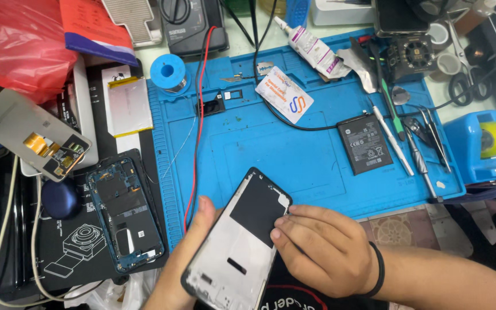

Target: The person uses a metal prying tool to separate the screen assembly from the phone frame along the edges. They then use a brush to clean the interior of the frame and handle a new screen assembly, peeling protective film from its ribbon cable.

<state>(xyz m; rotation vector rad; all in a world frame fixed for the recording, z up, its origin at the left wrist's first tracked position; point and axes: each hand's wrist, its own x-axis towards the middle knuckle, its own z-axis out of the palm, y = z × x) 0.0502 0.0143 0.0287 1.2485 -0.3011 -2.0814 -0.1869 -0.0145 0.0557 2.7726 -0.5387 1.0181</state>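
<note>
**Ana:** Gripped from both sides, that phone frame point(237, 247): the left hand point(185, 258) cups its left edge with the thumb lying along the rim, and the right hand point(317, 247) has its fingertips point(279, 229) pressed together against the right edge, just below the black patch. It is held tilted in the air at the near edge of the blue mat point(294, 149), inner face up

**Ben:** How would you judge good handling here?

**Ana:** Keep the pressure on the rim, not the thin middle plate; support the long side fully with the left palm so it doesn't flex; let the right fingertips work along the edge bit by bit rather than levering at one spot

**Ben:** And the count around it?

**Ana:** Outward from the hands: one opened phone body point(124, 215) with its board showing, lying on the dark sheet to the left; one black battery point(364, 143) on the mat; one silver pouch cell point(128, 106) at the mat's left corner; one blue solder spool point(167, 72); one white card point(284, 95); one glue tube point(311, 49); one red-and-black wire pair point(199, 126) running down the mat; one display panel point(33, 135) far left. Slim hand tools point(409, 143) on the right: I make out roughly four, overlapping, so I can't be exact
</note>
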